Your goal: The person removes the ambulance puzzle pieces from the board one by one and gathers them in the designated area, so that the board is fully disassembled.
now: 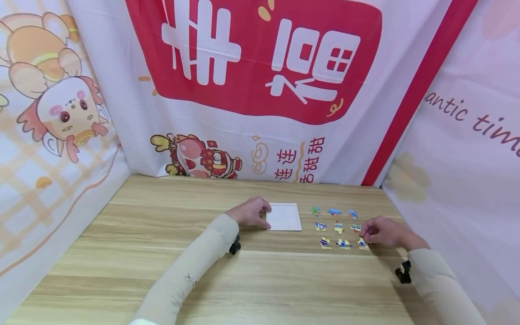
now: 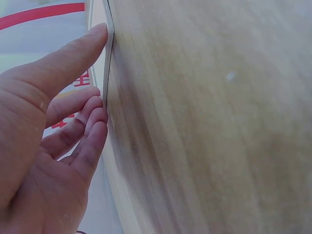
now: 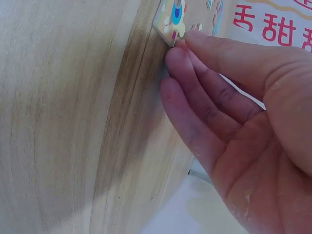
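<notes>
A white rectangular puzzle tray (image 1: 284, 217) with a raised rim lies on the table. My left hand (image 1: 253, 212) touches its left side; in the left wrist view the thumb and fingertips of the left hand (image 2: 58, 131) are spread apart along the tray's edge (image 2: 108, 68). To the right of the tray lie several colourful jigsaw pieces (image 1: 339, 228) in rows, spaced apart. My right hand (image 1: 382, 232) is at the lower-right jigsaw piece (image 1: 363, 244). In the right wrist view, thumb and index finger of the right hand (image 3: 229, 97) pinch that piece's corner (image 3: 170, 24).
The wood-grain table (image 1: 260, 280) runs up to a printed cloth (image 1: 260, 104) at the back. More printed cloth hangs along the left (image 1: 61, 135) and right (image 1: 459, 149) sides. A black strap-on device (image 1: 404, 272) sits at the right wrist, another device (image 1: 235, 245) at the left.
</notes>
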A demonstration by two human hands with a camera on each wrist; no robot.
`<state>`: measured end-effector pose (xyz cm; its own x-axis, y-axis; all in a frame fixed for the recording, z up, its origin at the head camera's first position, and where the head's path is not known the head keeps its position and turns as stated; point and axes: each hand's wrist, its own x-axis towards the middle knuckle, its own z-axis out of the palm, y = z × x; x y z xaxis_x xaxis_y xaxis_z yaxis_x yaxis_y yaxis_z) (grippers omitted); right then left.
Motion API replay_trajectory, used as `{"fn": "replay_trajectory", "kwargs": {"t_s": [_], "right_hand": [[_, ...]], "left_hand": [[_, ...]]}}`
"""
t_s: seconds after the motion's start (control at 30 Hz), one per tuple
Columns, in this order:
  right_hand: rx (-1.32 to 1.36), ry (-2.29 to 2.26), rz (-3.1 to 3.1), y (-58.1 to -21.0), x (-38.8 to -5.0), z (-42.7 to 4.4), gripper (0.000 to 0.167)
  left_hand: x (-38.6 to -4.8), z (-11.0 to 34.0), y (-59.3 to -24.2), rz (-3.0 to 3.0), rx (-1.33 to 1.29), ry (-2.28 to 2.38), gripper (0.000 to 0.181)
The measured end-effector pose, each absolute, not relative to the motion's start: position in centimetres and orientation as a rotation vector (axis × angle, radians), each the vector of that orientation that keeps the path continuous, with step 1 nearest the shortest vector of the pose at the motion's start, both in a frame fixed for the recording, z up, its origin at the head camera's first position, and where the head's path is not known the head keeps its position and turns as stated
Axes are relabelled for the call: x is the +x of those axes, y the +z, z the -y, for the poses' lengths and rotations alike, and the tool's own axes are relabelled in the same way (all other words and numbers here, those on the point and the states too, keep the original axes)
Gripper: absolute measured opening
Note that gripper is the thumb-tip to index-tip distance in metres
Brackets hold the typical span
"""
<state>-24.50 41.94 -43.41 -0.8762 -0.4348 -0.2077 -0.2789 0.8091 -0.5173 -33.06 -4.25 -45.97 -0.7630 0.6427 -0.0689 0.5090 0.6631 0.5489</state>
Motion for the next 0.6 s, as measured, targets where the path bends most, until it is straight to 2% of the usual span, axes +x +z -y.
{"fn": "replay_trajectory", "kwargs": {"t_s": [0.17,0.3,0.43,0.6], "right_hand": [[-0.529,-0.641,-2.717,-43.1,-24.5,-41.5,0.005],[-0.540,-0.561,-2.783,-42.3,-24.2,-40.6,0.012],[-0.569,-0.507,-2.840,-41.4,-23.5,-39.1,0.029],[-0.530,-0.372,-2.926,-40.9,-22.1,-36.6,0.060]], "left_hand": [[-32.9,4.4,-45.9,-2.621,0.925,0.744,0.060],[-32.8,4.6,-45.9,-2.620,0.926,0.754,0.060],[-32.5,4.9,-46.0,-2.625,0.927,0.774,0.061],[-31.8,5.6,-45.8,-2.675,0.932,0.764,0.065]]}}
